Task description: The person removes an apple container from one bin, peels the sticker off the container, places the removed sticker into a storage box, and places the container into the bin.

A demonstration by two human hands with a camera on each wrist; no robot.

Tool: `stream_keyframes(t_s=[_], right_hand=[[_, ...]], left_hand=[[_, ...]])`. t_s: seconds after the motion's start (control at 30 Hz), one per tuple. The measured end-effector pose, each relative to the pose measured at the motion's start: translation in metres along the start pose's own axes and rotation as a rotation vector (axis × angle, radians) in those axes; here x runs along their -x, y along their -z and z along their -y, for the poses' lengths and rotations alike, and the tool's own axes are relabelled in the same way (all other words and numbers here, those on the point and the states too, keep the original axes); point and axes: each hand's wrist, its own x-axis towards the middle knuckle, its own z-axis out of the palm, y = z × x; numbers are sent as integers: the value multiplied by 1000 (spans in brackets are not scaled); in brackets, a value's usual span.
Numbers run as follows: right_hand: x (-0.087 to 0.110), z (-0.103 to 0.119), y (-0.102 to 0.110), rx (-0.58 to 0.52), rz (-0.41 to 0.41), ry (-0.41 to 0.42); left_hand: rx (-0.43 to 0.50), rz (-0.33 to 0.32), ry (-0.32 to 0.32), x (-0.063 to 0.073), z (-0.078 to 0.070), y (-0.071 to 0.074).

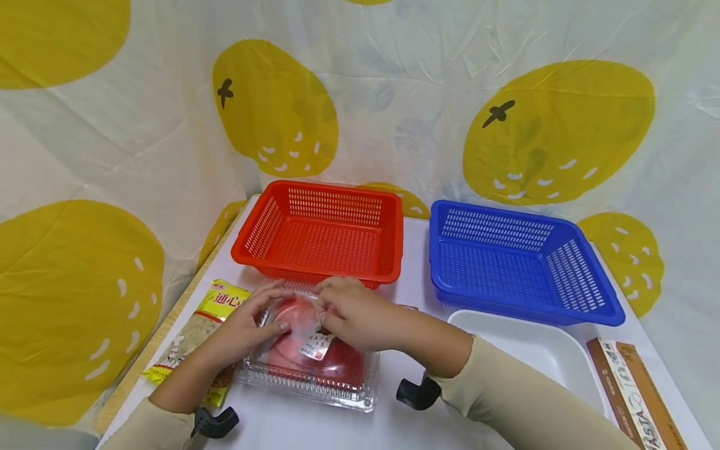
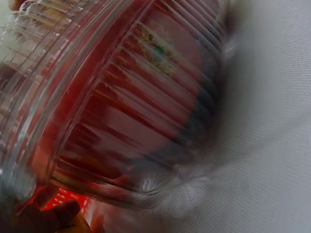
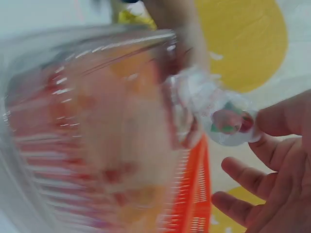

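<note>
A clear plastic clamshell box with red contents stands on the white tabletop, a white printed label showing on its lid. Its ribbed side fills much of the left wrist view. My left hand rests over the box's left side, fingers spread toward the far edge and thumb on the lid. Above the lid is my right hand. In the right wrist view, its thumb and forefinger pinch a clear film piece with a fruit picture; the other fingers are loosely bent.
Behind the box stand a red basket and, to its right, a blue basket. A white tray lies partly under my right arm. A yellow macaroni bag lies left, a brown pasta box far right.
</note>
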Motion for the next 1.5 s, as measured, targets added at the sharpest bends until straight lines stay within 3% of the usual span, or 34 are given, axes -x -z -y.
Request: stream_keyframes(t_s=[0.13,0.27,0.4,0.57,0.7,0.9,1.07,1.27,1.4,1.5], right_hand=[[14,-3,24,-65,48,25],[35,-31,50,-139,162,62],[64,-68,75,-239,257,-3],[109,-118,95,-274,324,-111],[147,-161,90,-327,383,-194],[185,-205,56,-376,423,-353],[192,-214,36,-302,330,-344],[186,-210,33,-129,250,-303],[184,-203,40,-65,222,-313],[184,-196,49,-71,202,-297]], left_hand=[[-5,-6,-10,0,0,1],[-8,-11,-17,1,-1,2],[-11,-9,-31,2,-1,3],[1,3,-6,2,0,2],[-15,14,-6,2,1,0],[-52,32,-28,2,1,-2],[-55,46,-15,4,0,-2],[-107,39,-14,3,-2,1],[-169,26,-56,2,-7,7],[-166,11,-125,0,-12,16]])
